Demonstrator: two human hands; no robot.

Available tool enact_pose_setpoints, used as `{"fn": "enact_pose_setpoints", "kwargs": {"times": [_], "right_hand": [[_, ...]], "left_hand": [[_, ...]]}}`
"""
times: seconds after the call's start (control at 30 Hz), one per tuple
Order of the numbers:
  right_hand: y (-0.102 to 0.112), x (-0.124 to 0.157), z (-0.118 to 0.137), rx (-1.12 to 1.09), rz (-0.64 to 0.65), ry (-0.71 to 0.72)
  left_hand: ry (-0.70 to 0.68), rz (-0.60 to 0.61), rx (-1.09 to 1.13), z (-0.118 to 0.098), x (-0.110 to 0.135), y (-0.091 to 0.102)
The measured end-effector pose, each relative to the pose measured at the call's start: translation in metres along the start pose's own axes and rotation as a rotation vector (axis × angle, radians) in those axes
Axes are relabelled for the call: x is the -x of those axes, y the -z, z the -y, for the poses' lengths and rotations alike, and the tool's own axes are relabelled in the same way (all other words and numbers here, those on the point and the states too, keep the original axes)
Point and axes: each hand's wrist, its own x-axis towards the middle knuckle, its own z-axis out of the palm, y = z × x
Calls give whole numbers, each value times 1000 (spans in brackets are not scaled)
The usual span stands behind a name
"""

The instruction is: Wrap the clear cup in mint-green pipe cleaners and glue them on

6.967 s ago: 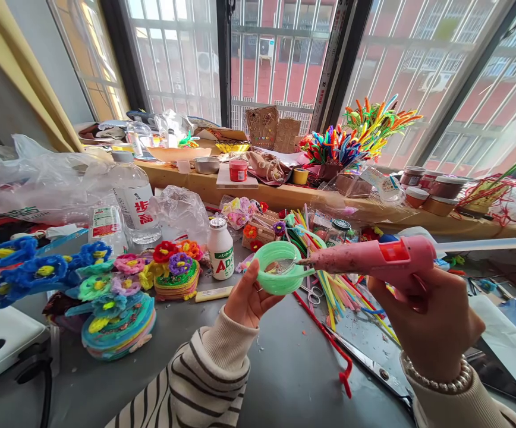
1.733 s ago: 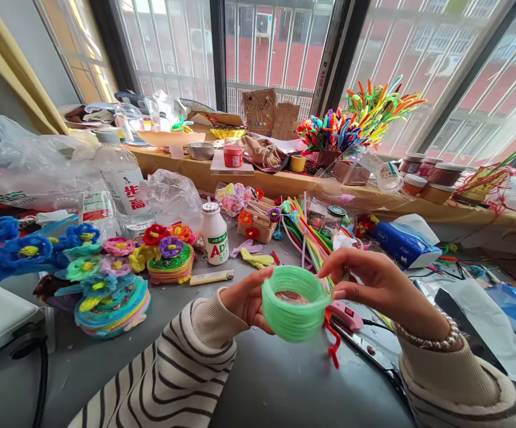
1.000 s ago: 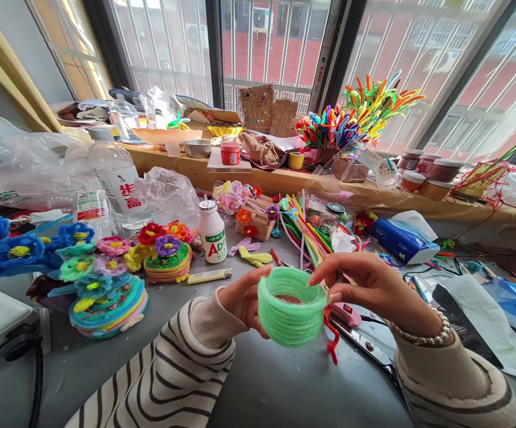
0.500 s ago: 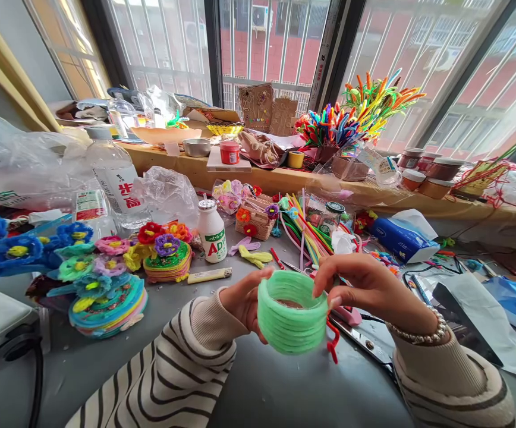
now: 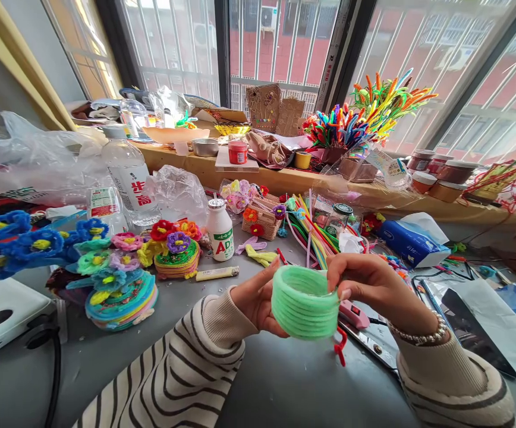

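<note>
A light green pipe-cleaner cup (image 5: pixel 305 303), coiled in rings, is held above the grey table between both hands. My left hand (image 5: pixel 255 297) wraps its left side, fingers curled round the wall. My right hand (image 5: pixel 367 285) pinches its right rim with thumb and fingertips. A pink glue gun (image 5: pixel 354 314) lies on the table just under my right hand. A red pipe cleaner (image 5: pixel 340 348) curls below the cup.
Stacks of pipe-cleaner flower coasters (image 5: pixel 119 291) lie at the left beside a small white bottle (image 5: pixel 220 236) and a water bottle (image 5: pixel 129 178). Loose pipe cleaners (image 5: pixel 314 235), a tissue pack (image 5: pixel 412 245) and scissors (image 5: pixel 374 348) lie to the right. A cluttered wooden sill (image 5: pixel 285 178) runs behind.
The glue gun that my right hand held seven seconds ago now lies on the table. Both hands have taken the green cup, and the right fingers have closed on its rim.
</note>
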Motion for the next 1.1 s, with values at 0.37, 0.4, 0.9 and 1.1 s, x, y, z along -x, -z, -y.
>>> {"fn": "enact_pose_setpoints", "kwargs": {"times": [0.37,0.4,0.9,1.1], "right_hand": [[-12,-4,-3,382,-252,163],[-13,-4,-3,408,-263,174],[-26,-6,2,625,-273,286],[-30,-5,4,726,-303,365]], "left_hand": [[-195,185,119,-12,2,-16],[-213,190,134,-12,2,-17],[-267,28,152,-10,3,-15],[-296,87,166,-11,3,-18]]}}
